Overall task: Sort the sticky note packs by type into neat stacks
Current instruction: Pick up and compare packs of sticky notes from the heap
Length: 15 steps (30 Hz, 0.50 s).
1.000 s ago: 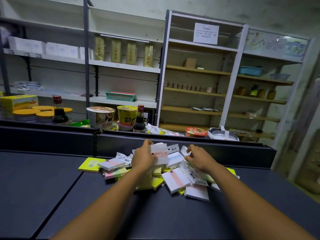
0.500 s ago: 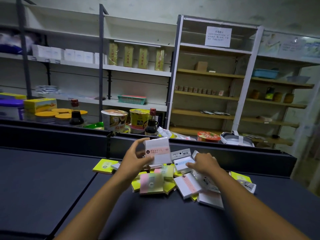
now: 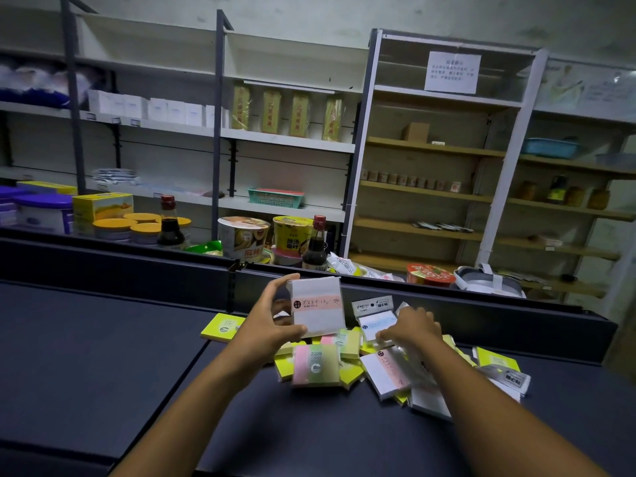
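Your left hand (image 3: 266, 325) fingers grip a white pack with a pink band (image 3: 316, 306), held up above the pile (image 3: 347, 366). Your right hand (image 3: 411, 330) fingers lie spread, touching packs on the dark table (image 3: 103, 356). A yellow pack (image 3: 222, 327) lies just left.

A white sticky note pack (image 3: 316, 306) with a pink band of printed script is held upright above the pile, close to the desk's (image 3: 103, 356) far edge. Beneath it a loose heap of packs (image 3: 361, 359) lies askew (white with pink bands, yellow-green, and a pink-and-green one (image 3: 316, 368) marked 2209 nearest the front). One yellow-green pack (image 3: 223, 327) lies flat just left of the heap, and another (image 3: 497, 360) on its right.
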### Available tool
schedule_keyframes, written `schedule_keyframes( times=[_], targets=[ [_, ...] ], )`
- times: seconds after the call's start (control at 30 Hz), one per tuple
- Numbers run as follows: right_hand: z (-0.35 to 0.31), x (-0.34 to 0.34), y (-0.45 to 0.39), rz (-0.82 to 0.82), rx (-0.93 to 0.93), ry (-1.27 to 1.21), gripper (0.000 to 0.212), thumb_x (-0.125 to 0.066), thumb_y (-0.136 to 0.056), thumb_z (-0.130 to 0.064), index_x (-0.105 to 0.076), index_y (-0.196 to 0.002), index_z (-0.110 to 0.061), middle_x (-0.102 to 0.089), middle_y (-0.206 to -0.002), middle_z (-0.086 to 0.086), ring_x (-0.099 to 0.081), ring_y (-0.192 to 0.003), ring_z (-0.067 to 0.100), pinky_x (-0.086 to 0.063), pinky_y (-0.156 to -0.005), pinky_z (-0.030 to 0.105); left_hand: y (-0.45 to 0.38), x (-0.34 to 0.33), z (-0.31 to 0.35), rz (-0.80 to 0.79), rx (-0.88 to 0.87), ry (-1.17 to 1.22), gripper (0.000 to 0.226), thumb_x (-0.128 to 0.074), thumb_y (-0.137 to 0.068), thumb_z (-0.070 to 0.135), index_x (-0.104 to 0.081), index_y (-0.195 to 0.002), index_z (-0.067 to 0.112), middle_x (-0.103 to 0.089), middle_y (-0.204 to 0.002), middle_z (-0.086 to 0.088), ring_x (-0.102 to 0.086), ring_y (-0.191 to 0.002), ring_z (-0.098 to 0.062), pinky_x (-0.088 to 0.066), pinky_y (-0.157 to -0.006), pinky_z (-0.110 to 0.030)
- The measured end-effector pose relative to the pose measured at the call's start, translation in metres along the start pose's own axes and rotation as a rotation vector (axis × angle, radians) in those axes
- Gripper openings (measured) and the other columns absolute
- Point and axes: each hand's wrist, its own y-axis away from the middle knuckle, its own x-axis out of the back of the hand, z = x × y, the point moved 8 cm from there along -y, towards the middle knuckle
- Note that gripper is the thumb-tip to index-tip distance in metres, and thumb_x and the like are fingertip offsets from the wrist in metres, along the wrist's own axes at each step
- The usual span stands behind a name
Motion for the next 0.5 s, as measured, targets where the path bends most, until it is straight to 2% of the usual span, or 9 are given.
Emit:
schedule_keyframes(
  times=[0.17, 0.27, 0.33, 0.43, 0.5],
  targets=[
    [-0.001, 0.003, -0.001, -0.025, -0.042, -0.068, 0.054, -0.080, -0.074, -0.038, -0.058, -0.116, -0.012, -0.057, -0.128, 0.011, -0.048, -0.122, 0.030, -0.047, -0.097, 0.037, 0.005, 0.004, 0.004, 0.013, -0.010, -0.004, 0.079, -0.071, -0.080, -0.007, -0.042, -0.134, 0.044, -0.061, -0.121, 0.003, -0.068, -0.100, -0.016, -0.056, -0.068, -0.023],
    [-0.003, 0.005, 0.003, -0.019, -0.038, -0.138, 0.039, -0.080, -0.074, -0.027, -0.056, -0.103, -0.014, -0.063, -0.119, 0.011, -0.056, -0.114, 0.029, -0.050, -0.093, 0.038, 0.009, 0.007, 0.007, 0.029, -0.022, -0.009, 0.079, -0.070, -0.080, -0.008, -0.042, -0.135, 0.043, -0.062, -0.120, 0.004, -0.069, -0.098, -0.012, -0.056, -0.068, -0.023],
    [-0.003, 0.006, 0.005, -0.016, -0.039, -0.224, 0.039, -0.079, -0.074, -0.020, -0.056, -0.104, -0.013, -0.064, -0.114, 0.010, -0.060, -0.108, 0.029, -0.053, -0.090, 0.039, 0.012, 0.009, 0.008, 0.045, -0.031, -0.010, 0.079, -0.070, -0.080, -0.008, -0.043, -0.135, 0.043, -0.062, -0.120, 0.004, -0.069, -0.096, -0.009, -0.057, -0.069, -0.025],
    [-0.006, 0.006, 0.007, -0.011, -0.004, -0.424, 0.037, -0.078, -0.075, -0.008, -0.055, -0.104, -0.010, -0.062, -0.112, 0.010, -0.062, -0.102, 0.026, -0.055, -0.082, 0.037, 0.017, 0.011, 0.009, 0.060, -0.034, -0.011, 0.079, -0.071, -0.080, -0.007, -0.043, -0.134, 0.044, -0.062, -0.119, 0.006, -0.069, -0.093, -0.003, -0.057, -0.069, -0.025],
    [-0.008, 0.009, 0.011, 0.005, 0.039, -0.552, 0.032, -0.075, -0.077, -0.002, -0.055, -0.100, -0.010, -0.061, -0.112, 0.011, -0.061, -0.095, 0.022, -0.054, -0.070, 0.032, 0.020, 0.013, 0.009, 0.072, -0.042, -0.013, 0.078, -0.071, -0.080, -0.006, -0.043, -0.134, 0.044, -0.062, -0.118, 0.007, -0.068, -0.093, 0.000, -0.057, -0.068, -0.024]
  ],
)
